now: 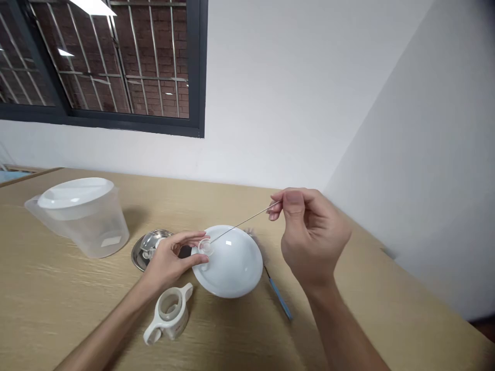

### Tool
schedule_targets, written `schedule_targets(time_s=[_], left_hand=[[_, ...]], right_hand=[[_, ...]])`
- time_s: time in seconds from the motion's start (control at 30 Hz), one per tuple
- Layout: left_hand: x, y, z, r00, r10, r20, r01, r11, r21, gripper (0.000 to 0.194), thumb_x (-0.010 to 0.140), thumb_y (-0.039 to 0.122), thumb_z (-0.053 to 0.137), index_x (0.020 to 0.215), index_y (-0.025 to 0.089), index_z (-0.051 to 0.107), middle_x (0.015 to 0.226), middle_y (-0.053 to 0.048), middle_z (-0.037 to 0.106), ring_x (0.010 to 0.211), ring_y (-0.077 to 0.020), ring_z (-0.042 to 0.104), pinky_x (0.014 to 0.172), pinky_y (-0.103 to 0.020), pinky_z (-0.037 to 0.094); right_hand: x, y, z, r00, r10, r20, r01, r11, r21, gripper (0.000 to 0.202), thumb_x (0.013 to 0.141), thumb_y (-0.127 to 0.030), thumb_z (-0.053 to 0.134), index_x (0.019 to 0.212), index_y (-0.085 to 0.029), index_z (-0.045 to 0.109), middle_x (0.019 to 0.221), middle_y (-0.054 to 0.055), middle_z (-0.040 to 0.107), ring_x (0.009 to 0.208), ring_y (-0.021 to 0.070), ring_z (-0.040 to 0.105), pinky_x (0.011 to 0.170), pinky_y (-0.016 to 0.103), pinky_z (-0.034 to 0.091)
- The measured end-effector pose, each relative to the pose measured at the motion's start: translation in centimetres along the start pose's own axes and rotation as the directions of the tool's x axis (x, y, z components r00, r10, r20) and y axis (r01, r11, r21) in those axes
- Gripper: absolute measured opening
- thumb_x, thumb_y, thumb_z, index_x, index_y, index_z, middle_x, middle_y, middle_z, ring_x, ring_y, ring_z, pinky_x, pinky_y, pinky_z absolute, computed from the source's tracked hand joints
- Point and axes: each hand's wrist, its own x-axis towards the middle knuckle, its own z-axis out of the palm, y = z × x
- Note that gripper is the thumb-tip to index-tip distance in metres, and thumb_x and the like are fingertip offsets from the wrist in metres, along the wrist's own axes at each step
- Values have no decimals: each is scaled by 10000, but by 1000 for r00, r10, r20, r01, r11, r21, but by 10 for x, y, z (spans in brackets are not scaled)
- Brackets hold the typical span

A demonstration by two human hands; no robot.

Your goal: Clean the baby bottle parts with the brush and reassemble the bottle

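Note:
My left hand [174, 257] grips a small clear plastic piece with a round opening [206, 247] between thumb and fingers, over the left side of a glossy white bowl [235, 268]. In my right hand [311, 232], raised to the right of the bowl, thumb and fingers pinch the end of a thin metal wire rod [245, 221]. The rod slants down leftward, and its far end meets the opening of the clear piece; whether bristles sit on that end is too small to tell. Part of the bowl's left rim is hidden by my left fingers.
Left of the bowl, a steel dish [137, 255] bears clear plastic parts. A translucent lidded pitcher [93, 226] stands farther left. Nearer lies a white two-handled ring [170, 312]. A brush with a blue handle [280, 299] rests right of the bowl on the wooden table [216, 340].

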Motion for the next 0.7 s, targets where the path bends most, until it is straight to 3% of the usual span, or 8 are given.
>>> schedule_targets(time_s=[0.27, 0.7], left_hand=[[-5, -5, -4, 1000, -22, 13, 22, 999, 43, 466, 669, 387, 903, 1109, 289, 784, 1144, -56, 784, 1086, -251, 703, 1000, -392, 558], [-8, -3, -4, 999, -43, 15, 42, 998, 41, 450, 633, 379, 926, 1058, 295, 805, 1127, -49, 784, 1025, -230, 697, 952, -362, 567]], right_hand=[[-12, 15, 10, 984, 14, 176, -9, 999, -31, 214, 1015, -263, 550, 862, -195, 684, 728, -15, 653, 621, 97, 620, 578, 256, 535], [-13, 26, 14, 986, 35, 165, -25, 998, -65, 238, 1018, -292, 533, 858, -185, 674, 711, -8, 645, 613, 110, 625, 565, 262, 529]])
